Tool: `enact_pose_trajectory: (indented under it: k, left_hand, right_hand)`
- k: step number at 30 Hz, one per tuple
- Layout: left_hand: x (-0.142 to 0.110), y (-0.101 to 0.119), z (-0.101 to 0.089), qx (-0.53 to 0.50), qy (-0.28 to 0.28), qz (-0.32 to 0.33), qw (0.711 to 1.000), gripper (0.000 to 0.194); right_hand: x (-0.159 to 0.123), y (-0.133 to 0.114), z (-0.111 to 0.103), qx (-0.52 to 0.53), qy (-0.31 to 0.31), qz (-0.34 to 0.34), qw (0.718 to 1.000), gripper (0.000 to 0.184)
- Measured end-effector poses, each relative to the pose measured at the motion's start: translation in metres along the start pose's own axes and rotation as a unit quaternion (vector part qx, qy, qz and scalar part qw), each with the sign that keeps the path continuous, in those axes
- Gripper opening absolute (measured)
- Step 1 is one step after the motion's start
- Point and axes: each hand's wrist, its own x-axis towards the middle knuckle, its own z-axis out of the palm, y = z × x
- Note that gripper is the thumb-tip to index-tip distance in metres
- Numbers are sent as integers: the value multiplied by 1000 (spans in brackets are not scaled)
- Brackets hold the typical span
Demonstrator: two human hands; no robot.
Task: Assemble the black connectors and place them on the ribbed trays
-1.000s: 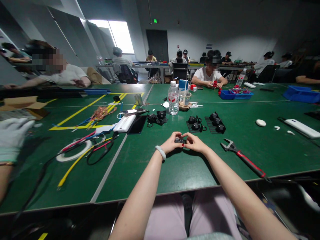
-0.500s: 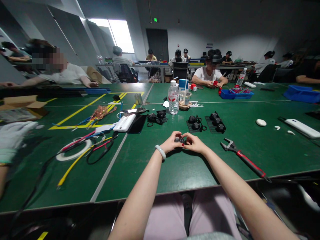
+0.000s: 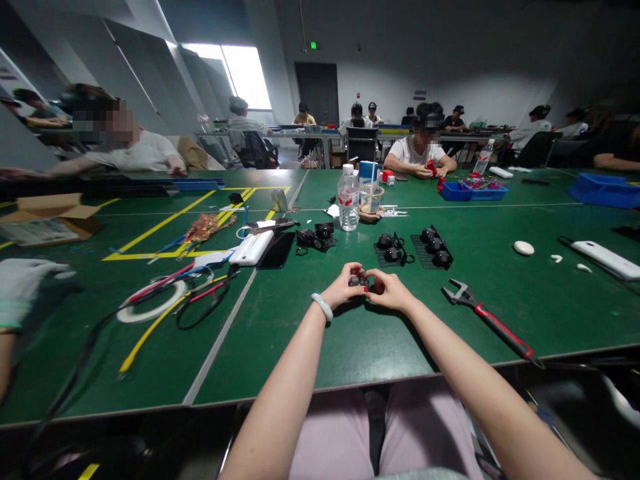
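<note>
Between my two hands, just above the green table (image 3: 370, 347), is a small black part (image 3: 357, 281), too small and covered to name further. My left hand (image 3: 344, 285) wraps its fingers round the part from the left; a pale bangle (image 3: 321, 307) is on that wrist. From the right, my right hand (image 3: 389, 289) pinches the same part with thumb and forefinger. Beyond my hands lie similar black parts: a cluster (image 3: 316, 237) on the left, a group on a black grid piece (image 3: 393, 249), and another row (image 3: 436, 247) to the right.
An adjustable wrench (image 3: 493, 323) lies right. A water bottle (image 3: 349, 200) and a cup (image 3: 371, 197) stand ahead. Left are a phone (image 3: 276, 251), a white power bank (image 3: 251, 248), cables (image 3: 155, 333) and a co-worker's gloved hand (image 3: 30, 287). Blue bins (image 3: 605, 189) sit far right.
My hands stay closed round the black part, with barely any finger movement. The whole view has shifted slightly. Across the table, a co-worker's red object is raised a little.
</note>
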Motion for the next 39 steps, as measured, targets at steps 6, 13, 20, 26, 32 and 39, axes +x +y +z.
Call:
enact_pose_trajectory:
  k: [6,13,20,26,32,39]
  left_hand:
    - [4,3,-48,222,315,17,923,32]
    - [20,-2,-134,551,338,-153,748,41]
    - [48,-13,-175,545,342,-253,723,43]
    - [56,-22,-183,558,358,-278,695,43]
    - [60,-13,-178,565,346,-273,698,46]
    - [43,18,-152,557,321,-184,744,56]
  right_hand:
    - [0,0,3,-12,-2,2,1000,40]
    - [-1,1,6,-2,-6,1,1000,38]
    - [1,-1,10,-4,-7,0,1000,38]
    - [1,-2,10,-7,-14,3,1000,39]
    - [1,-3,10,-11,-14,8,1000,39]
    - [3,-1,9,-2,-10,7,1000,37]
